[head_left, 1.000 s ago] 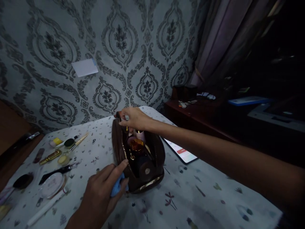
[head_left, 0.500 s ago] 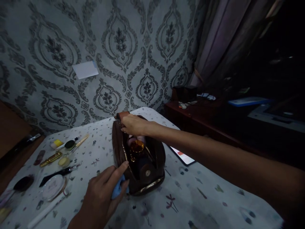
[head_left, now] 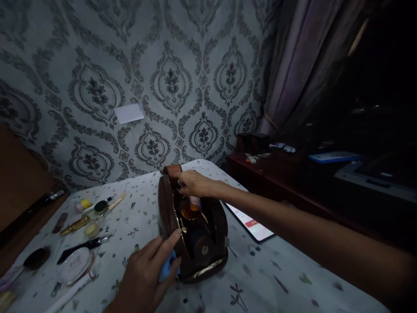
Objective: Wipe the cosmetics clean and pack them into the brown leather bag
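A dark brown zip bag (head_left: pixel 165 208) stands with its top unzipped on the patterned cloth. My left hand (head_left: pixel 143 271) is closed around a crumpled blue cloth (head_left: pixel 167 266), its index fingertip against the bag's near-left zipper edge. At the far end of the opening, beside the brown strap (head_left: pixel 172 171), my right hand (head_left: pixel 195 183) reaches in with fingers bent together; what they grip is too dark to make out. Inside the bag lie an amber glass bottle (head_left: pixel 190 213), a pale pinkish item (head_left: pixel 195 201) and a dark round piece with a metal snap (head_left: pixel 205 250).
Makeup lies at the left: a round compact (head_left: pixel 75 264), a gold tube (head_left: pixel 74 226), brushes and small pots. A lit phone (head_left: pixel 250 224) rests right of the bag, under my right forearm. Beyond are a patterned wall and a dark red cabinet (head_left: pixel 239 163) with items on top.
The view has tilted up, so everything sits lower. My right hand has shifted slightly at the bag's far end, and the pinkish item inside shows differently. My left hand keeps the blue cloth.
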A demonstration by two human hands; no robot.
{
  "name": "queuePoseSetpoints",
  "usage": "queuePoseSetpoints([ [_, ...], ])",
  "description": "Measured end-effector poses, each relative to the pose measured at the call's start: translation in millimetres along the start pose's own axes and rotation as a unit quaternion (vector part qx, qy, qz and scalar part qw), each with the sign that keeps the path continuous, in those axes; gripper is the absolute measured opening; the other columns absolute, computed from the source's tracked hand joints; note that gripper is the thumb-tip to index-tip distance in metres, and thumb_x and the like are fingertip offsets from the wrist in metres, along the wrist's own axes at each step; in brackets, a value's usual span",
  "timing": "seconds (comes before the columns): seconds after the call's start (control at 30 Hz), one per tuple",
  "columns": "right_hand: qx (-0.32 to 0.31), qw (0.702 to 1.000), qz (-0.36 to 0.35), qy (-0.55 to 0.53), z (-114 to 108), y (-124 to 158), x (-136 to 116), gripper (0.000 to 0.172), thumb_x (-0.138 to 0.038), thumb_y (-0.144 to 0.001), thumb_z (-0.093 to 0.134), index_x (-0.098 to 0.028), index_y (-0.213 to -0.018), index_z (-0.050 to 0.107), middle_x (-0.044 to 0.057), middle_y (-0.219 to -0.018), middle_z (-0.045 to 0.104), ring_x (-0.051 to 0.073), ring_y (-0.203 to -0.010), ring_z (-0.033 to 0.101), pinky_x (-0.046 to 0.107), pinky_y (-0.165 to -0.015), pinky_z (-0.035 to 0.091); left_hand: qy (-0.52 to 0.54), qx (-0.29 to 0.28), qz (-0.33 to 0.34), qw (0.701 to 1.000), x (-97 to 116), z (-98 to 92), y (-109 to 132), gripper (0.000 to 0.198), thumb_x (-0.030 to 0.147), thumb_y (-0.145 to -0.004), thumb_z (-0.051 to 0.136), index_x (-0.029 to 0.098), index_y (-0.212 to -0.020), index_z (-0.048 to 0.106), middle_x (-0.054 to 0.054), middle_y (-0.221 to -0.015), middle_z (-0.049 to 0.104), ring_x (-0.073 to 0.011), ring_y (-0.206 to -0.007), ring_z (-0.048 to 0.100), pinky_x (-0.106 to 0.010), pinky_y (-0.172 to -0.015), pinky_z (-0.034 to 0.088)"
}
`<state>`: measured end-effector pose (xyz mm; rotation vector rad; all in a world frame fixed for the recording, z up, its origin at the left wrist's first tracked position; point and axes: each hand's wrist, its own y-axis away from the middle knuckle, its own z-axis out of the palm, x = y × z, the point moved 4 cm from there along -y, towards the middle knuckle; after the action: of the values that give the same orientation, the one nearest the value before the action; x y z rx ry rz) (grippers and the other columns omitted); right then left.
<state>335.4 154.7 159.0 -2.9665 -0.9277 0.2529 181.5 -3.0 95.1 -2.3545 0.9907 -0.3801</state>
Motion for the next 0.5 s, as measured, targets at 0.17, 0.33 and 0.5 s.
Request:
queuePoseSetpoints([
  [0.17, 0.009, 0.999, 0.001, -0.031, -0.2, 1.9, -2.4, 0.048, -0.012, -0.078, 0.064, -0.013, -0.125, 0.057, 0.008, -0.102, 0.07, 0.022, -0.095, 0.064, 0.025, -0.072, 0.041, -0.006, 0.029, 0.012, 0.999, 2.5, -3.5, -1.3, 0.042, 0.029, -0.101, 0.043, 0.021, -0.142, 0.046, -0.005, -0.091, 0.071, -0.0147, -0.077, 0.071, -0.021, -0.06, 0.057],
  [0.33, -0.009, 0.999, -0.007, -0.052, -6.2, 5.2, -7.3, 0.034, -0.011, -0.081, 0.061, -0.013, -0.115, 0.062, 0.006, -0.094, 0.068, 0.017, -0.082, 0.061, 0.023, -0.066, 0.038, -0.018, 0.029, 0.003, 0.999, 1.2, -3.3, 0.0, 0.043, 0.031, -0.1, 0.043, 0.023, -0.142, 0.046, -0.004, -0.088, 0.071, -0.015, -0.075, 0.071, -0.021, -0.056, 0.055],
  [0.5, 0.009, 0.998, 0.003, -0.06, -8.3, 6.7, -6.7, 0.015, -0.014, -0.082, 0.065, -0.013, -0.097, 0.066, 0.002, -0.081, 0.064, 0.014, -0.073, 0.055, 0.023, -0.062, 0.034, -0.022, 0.019, 0.001, 1.0, -1.1, 0.1, 3.5, 0.044, 0.031, -0.1, 0.045, 0.023, -0.142, 0.046, -0.005, -0.095, 0.071, -0.0161, -0.081, 0.071, -0.023, -0.062, 0.057],
])
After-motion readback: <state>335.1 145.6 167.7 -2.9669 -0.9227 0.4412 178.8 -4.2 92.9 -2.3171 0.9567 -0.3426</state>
